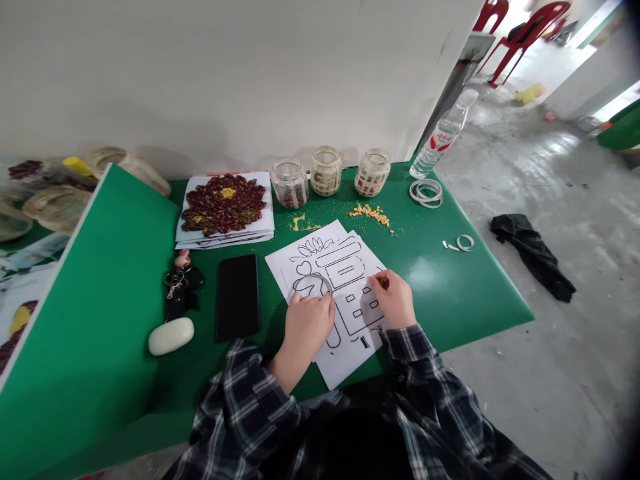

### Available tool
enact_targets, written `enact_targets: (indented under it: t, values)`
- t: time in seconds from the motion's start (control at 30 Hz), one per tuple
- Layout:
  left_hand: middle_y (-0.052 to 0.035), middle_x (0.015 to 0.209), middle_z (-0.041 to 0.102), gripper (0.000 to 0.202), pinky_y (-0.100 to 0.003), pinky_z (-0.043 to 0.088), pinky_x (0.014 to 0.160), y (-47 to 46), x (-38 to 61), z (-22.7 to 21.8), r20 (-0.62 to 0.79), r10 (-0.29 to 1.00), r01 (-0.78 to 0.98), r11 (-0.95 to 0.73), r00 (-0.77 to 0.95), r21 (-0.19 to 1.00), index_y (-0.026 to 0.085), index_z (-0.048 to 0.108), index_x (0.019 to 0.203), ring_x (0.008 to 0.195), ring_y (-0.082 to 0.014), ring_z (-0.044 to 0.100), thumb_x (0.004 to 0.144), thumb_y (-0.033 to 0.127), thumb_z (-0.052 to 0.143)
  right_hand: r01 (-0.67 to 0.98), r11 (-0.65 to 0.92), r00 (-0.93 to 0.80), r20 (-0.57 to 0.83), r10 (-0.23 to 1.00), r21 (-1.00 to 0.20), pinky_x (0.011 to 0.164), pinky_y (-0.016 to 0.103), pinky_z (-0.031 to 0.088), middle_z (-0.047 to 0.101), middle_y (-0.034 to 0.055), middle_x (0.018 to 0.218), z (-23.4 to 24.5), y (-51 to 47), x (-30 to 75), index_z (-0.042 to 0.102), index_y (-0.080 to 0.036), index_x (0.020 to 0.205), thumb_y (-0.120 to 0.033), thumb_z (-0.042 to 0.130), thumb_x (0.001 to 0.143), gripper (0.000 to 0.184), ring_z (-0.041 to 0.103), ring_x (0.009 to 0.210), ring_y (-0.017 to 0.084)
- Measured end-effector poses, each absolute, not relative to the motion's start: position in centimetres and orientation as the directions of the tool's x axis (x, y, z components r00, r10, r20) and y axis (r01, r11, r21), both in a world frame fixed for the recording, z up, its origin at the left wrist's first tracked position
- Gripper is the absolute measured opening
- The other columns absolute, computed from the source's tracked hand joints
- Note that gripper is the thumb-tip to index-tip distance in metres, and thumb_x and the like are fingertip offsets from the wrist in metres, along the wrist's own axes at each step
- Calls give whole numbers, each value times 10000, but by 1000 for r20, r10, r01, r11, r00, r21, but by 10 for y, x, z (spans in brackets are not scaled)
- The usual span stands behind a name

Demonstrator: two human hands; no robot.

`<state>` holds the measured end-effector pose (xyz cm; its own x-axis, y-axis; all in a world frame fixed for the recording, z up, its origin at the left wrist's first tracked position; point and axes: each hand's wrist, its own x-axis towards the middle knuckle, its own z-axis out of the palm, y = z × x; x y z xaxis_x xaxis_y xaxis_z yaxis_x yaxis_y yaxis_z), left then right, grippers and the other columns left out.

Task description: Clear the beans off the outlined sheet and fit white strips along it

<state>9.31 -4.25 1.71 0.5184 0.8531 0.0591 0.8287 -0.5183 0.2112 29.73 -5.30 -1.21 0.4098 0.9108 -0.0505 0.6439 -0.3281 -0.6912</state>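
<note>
Tape roll [329, 283], gripped by the left hand [309, 323], lies toward the table's [440, 293] left edge from the right hand [394, 298], pinched closed, contents unclear.

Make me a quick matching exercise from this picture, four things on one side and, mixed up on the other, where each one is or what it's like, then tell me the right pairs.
Column one:
1. Left hand
2. Phone
3. Bottle
4. Kernels

Column two:
A. Clear, with a red-marked label
B. Yellow, scattered in front of the rightmost jar
C. Holding a pale ring
D. Black, lying to the left of the drawn sheets

Right pairs: 1-C, 2-D, 3-A, 4-B.
</note>
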Motion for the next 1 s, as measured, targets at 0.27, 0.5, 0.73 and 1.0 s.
enact_targets:
  t: [0.27, 0.5, 0.73, 1.0]
  values:
    - [-36, 570, 619, 382, -387, 342, 704, -43, 93, 19, 19, 855, 827, -508, 519, 243, 195, 627, 721, 568, -204, 566, 966, 286, 348, 609, -281, 415, -5, 910, -742, 642, 293, 415, 585, -15, 687, -12, -54, 303, 535, -211, 929, -371, 551, 821, 195, 551, 642, 170]
    - [-34, 565, 618, 369, -386, 346, 707, -41, 92, 18, 19, 851, 829, -516, 525, 215, 195, 621, 714, 571, -201, 571, 962, 278, 361, 626, -251, 362, -11, 932, -739, 663, 296, 429, 617, 14, 752, -11, -57, 303, 604, -204, 947, -394, 532, 842, 229, 554, 658, 166]
    - [-34, 553, 616, 383, -386, 347, 703, -40, 92, 16, 34, 850, 825, -520, 526, 221, 200, 620, 696, 546, -191, 553, 962, 282, 358, 749, -183, 267, 37, 963, -636, 655, 301, 410, 619, 29, 783, -4, -59, 288, 635, -220, 825, -315, 546, 847, 132, 543, 727, 185]
    - [-38, 544, 613, 386, -386, 347, 695, -40, 93, 14, 48, 844, 827, -533, 534, 177, 198, 615, 703, 524, -186, 550, 965, 268, 341, 766, -64, 125, 51, 991, -639, 738, 339, 425, 643, 45, 799, -3, -61, 258, 627, -217, 821, -268, 551, 883, 110, 538, 822, 226]
